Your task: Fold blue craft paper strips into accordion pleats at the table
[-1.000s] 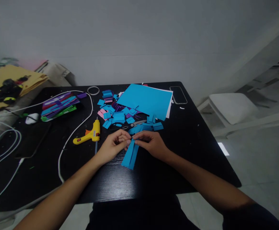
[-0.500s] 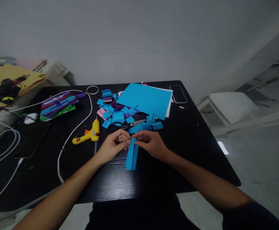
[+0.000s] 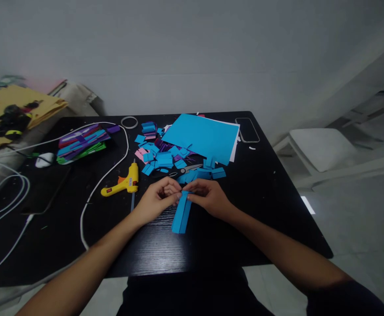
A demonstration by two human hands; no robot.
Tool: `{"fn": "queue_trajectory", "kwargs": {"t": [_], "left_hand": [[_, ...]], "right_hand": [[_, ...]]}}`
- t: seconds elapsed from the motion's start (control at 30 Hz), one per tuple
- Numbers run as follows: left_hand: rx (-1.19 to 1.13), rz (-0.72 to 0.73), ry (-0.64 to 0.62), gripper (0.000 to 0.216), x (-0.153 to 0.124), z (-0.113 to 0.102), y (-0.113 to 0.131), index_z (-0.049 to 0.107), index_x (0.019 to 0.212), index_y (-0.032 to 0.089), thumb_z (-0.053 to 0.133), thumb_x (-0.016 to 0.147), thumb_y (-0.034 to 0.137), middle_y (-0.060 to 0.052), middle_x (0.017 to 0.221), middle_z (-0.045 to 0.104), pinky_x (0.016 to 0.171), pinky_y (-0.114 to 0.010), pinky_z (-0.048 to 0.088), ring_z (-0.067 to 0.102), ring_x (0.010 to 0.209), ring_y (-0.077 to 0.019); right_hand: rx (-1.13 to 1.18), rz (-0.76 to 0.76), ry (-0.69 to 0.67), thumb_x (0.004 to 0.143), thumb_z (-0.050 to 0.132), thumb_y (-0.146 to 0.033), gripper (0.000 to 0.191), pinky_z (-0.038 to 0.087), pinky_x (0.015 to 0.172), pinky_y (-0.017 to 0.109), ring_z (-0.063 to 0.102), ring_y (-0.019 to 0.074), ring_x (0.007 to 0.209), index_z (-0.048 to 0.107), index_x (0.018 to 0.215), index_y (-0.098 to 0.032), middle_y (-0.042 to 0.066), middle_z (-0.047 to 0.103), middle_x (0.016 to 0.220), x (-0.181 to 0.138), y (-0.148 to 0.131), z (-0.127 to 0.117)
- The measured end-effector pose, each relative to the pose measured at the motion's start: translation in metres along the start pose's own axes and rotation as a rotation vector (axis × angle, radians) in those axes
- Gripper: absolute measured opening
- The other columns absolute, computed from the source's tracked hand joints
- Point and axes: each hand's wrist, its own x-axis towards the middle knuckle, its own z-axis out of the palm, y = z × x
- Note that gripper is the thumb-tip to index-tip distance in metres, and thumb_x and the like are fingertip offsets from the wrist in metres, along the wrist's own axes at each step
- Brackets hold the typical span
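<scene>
Between my hands is a folded blue paper strip [image 3: 181, 216], its long end pointing down toward me over the black table [image 3: 244, 237]. My left hand [image 3: 161, 197] pinches its upper left edge with thumb and fingers. From the other side my right hand [image 3: 210, 196] pinches the same top end. Just beyond my fingers lie more blue paper pieces [image 3: 218, 172] and a pair of scissors [image 3: 192, 168], its handles partly hidden. To the left of my left hand, a yellow glue gun [image 3: 122, 182] lies on its side with a glue stick [image 3: 132, 201] at its rear.
A blue paper sheet [image 3: 203, 135] lies over white paper at the back, beside a phone-shaped frame [image 3: 247, 130]. Small cut pieces [image 3: 164, 159] are heaped next to it. A white cable [image 3: 81, 219] loops across the left, near a bundle of coloured strips [image 3: 83, 142] and a dark phone [image 3: 47, 193].
The strip's two long flaps, spread apart before, now lie closer together as one narrower band. Both hands keep their pinch at its top. The view has shifted slightly.
</scene>
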Motion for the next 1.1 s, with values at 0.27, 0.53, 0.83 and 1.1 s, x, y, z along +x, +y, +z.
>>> {"fn": "queue_trajectory", "kwargs": {"t": [0.27,0.53,0.83,1.1], "left_hand": [[0.071,0.07,-0.011,0.017,-0.002,-0.002,0.006,0.065,0.099,0.017,0.07,0.092,0.031,0.0,0.073,0.066,0.064,-0.026,0.054,0.065,0.067,-0.0139],[0.575,0.491,-0.171,0.033,-0.011,-0.008,0.015,0.073,0.116,0.025,0.058,0.091,0.007,-0.008,0.111,0.059,0.083,-0.032,0.053,0.062,0.098,-0.0192],[0.657,0.474,-0.174,0.032,-0.014,-0.008,0.014,0.065,0.113,0.024,0.064,0.086,0.007,-0.008,0.114,0.056,0.077,-0.031,0.054,0.061,0.093,-0.0189],[0.693,0.532,-0.157,0.025,-0.012,-0.012,0.008,0.061,0.113,0.022,0.067,0.091,0.012,-0.007,0.109,0.06,0.077,-0.029,0.054,0.062,0.09,-0.0169]], "right_hand": [[0.093,0.067,-0.046,0.071,0.088,-0.037,0.027,0.063,0.087,0.04,0.079,0.0224,0.085,0.08,0.091,-0.021,0.004,0.082,0.089,0.003,0.0,-0.002],[0.041,0.114,-0.057,0.067,0.091,-0.032,0.029,0.062,0.083,0.036,0.078,0.0204,0.081,0.079,0.09,-0.018,0.004,0.08,0.084,0.005,-0.001,-0.006],[0.015,0.148,-0.116,0.074,0.085,-0.03,0.02,0.06,0.085,0.036,0.077,0.0203,0.084,0.082,0.092,-0.02,0.004,0.082,0.09,0.005,-0.003,-0.008],[0.044,0.148,-0.13,0.074,0.084,-0.028,0.019,0.059,0.085,0.035,0.076,0.019,0.084,0.083,0.091,-0.021,0.003,0.081,0.09,0.005,-0.001,-0.008]]}}
